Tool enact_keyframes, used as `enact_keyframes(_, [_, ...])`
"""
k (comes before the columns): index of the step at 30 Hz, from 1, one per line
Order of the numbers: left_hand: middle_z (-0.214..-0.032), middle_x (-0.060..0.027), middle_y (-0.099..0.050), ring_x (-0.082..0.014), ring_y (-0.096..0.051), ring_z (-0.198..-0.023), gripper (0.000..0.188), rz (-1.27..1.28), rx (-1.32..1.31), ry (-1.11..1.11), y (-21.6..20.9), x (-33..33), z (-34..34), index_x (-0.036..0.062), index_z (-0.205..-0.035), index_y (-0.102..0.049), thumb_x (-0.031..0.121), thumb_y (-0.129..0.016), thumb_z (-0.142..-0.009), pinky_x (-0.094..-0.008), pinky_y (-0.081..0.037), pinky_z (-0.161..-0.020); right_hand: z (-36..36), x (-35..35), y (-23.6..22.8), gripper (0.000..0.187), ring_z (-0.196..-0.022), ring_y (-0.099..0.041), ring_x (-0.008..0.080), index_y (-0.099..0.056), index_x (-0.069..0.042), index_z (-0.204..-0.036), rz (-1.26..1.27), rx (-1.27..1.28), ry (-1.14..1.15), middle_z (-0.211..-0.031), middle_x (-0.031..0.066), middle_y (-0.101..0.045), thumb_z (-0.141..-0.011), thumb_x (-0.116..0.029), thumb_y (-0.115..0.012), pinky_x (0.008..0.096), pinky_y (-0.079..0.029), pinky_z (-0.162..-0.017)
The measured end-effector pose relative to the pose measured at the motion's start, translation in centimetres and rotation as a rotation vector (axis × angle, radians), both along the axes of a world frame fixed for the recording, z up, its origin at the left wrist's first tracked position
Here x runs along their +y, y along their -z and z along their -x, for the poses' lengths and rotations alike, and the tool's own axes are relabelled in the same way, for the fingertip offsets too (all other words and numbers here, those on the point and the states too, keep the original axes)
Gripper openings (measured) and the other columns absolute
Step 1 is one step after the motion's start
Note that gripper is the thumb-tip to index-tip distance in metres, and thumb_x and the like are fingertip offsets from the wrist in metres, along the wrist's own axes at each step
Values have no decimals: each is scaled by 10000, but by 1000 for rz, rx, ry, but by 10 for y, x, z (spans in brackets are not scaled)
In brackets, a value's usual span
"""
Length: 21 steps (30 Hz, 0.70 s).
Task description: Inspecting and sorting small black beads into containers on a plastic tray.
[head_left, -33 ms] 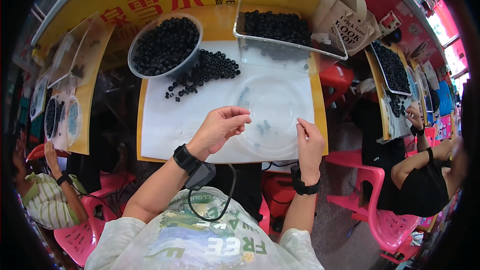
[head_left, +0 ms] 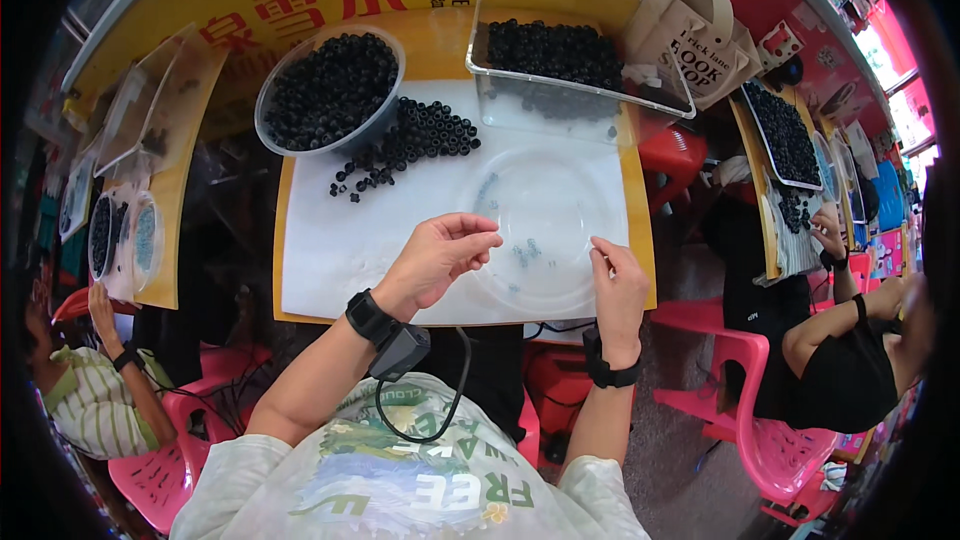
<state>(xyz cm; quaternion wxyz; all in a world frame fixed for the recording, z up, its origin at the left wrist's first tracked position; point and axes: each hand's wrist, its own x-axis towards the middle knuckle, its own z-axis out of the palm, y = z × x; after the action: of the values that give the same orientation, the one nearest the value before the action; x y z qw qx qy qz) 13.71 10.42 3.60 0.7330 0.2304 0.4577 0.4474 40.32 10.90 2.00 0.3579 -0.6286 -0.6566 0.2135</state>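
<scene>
A shallow round dish of clear plastic (head_left: 555, 190) sits near the front right of the tabletop (head_left: 641, 250), on a white sheet (head_left: 330, 250). It lies between the hands and reaches a little beyond them, with the left hand (head_left: 435, 262) at its left side and the right hand (head_left: 620, 292) at its right rim. Small pale-blue translucent pieces (head_left: 526, 253) are clustered in the dish, and a few more lie toward its upper left.

Both hands are raised over the dish and well apart. The left has its thumb and fingertips drawn together in a pinch, pointing right; the right has thumb and forefinger pinched, pointing up and left. Whatever is between the fingertips is too fine to make out, so I cannot tell what either holds.

Behind the dish, to its upper left, loose black round beads (head_left: 432, 132) spill beside a clear round plastic bowl (head_left: 268, 132) heaped with more of them. A clear rectangular plastic tub (head_left: 590, 89), also holding black beads, stands beyond the dish. The dish's edge blends into the white sheet, part of it is behind the right hand, and glare blurs the tub's contents.
</scene>
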Motion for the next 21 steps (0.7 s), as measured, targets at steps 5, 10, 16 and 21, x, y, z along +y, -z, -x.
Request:
enact_keyframes(5, [-1094, -103, -701, -135, -669, -899, 244, 15, -92, 42, 2, -10, 4, -29, -1189, -663, 49, -668, -959, -252, -574, -828, 10, -1, -5, 218, -745, -643, 265, -734, -17, -1040, 37, -63, -274, -922, 142, -674, -823, -36, -732, 355, -522, -707])
enact_keyframes(10, [-1140, -118, -693, -167, -694, -969, 276, 41, -238, 121, 0, -13, 11, -21, -1230, -651, 32, -657, -959, -271, -586, -896, 16, 0, 14, 188, -736, -654, 274, -725, -6, -1006, -77, -183, -339, -908, 137, -671, -820, -26, -732, 360, -530, -706])
enact_keyframes(16, [-1135, -125, -703, -194, -709, -1013, 258, 28, -370, 143, 6, -24, 12, -13, -1193, -657, 1, -672, -936, -280, -594, -913, 46, -22, -26, 171, -787, -680, 141, -741, -17, -1043, 85, 343, -152, -966, 92, -735, -874, -3, -715, 267, -524, -747])
enact_keyframes(21, [-1109, -122, -711, -204, -716, -1012, 239, -5, -395, 132, 3, -35, 18, -12, -1170, -665, 1, -683, -932, -287, -600, -921, 88, -46, -50, 151, -816, -647, 89, -741, 10, -1022, 172, 704, -172, -957, 53, -735, -871, 20, -737, 240, -511, -760])
